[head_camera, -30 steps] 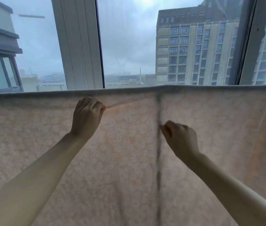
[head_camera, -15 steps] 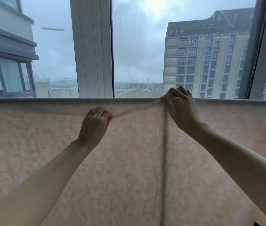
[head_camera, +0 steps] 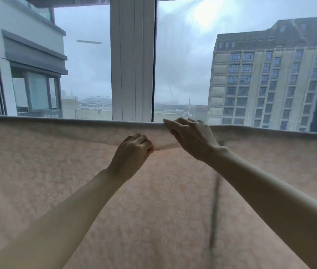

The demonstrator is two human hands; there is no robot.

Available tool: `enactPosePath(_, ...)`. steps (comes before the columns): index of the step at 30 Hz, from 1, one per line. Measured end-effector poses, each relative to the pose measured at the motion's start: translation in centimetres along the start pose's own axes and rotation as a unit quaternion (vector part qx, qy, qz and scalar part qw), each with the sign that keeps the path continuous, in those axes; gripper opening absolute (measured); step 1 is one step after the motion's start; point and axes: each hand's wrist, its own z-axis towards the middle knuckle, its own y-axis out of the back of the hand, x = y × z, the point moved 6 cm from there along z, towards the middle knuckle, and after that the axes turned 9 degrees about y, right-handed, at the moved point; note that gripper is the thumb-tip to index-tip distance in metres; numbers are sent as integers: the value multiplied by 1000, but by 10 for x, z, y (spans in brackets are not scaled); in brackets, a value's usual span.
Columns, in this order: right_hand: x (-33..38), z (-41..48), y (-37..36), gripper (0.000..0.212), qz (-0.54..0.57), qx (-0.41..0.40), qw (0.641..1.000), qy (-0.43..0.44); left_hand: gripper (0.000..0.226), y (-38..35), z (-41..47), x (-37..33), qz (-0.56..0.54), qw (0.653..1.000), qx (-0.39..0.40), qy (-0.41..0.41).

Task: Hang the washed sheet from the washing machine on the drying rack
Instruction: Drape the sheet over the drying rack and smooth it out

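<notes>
- Hanging looks almost done. The pale pink cloth sheet with a faint flower print (head_camera: 56,171) is draped over a high straight line that runs left to right, near the white window frame (head_camera: 132,59). I think the drying rack bar is hidden under the top fold.
- Still to do, I think: pull the last little fold flat.
- The left hand (head_camera: 132,152) has curled fingers and pinches a small tight fold just under the top edge.
- The right hand (head_camera: 190,138), just to its right, lays its fingers over the top edge with the thumb in front, holding the sheet there.
- The sheet looks thin, and light shines through it. It hangs wide and mostly flat.
- A thin dark line (head_camera: 214,206) runs down its right part. I cannot tell if it is a seam or a pole.
</notes>
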Motion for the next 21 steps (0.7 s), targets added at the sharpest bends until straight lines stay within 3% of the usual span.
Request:
enactPosePath(4,7,-1,-9,36,-64,-51,996,-22,14,27,14,34,-48,999,10,4)
enactPosePath(6,5,-1,-12,33,-76,-61,994,-38,21,51,22,66,-66,997,-23,40)
enactPosePath(9,8,0,-15,30,-94,-73,991,-52,10,83,27,130,-54,989,-79,108)
enactPosePath(11,12,-1,-14,27,-106,-86,989,-64,18,88,26,181,-35,983,-44,173)
enactPosePath(14,17,0,-15,24,-122,-96,984,-91,28,81,11,239,-67,964,77,245)
enactPosePath(16,21,4,-19,25,-135,-88,980,-118,28,79,0,256,-92,963,102,231)
enactPosePath(21,46,34,-34,28,-144,-25,976,-163,20,88,-9,269,-125,977,40,169)
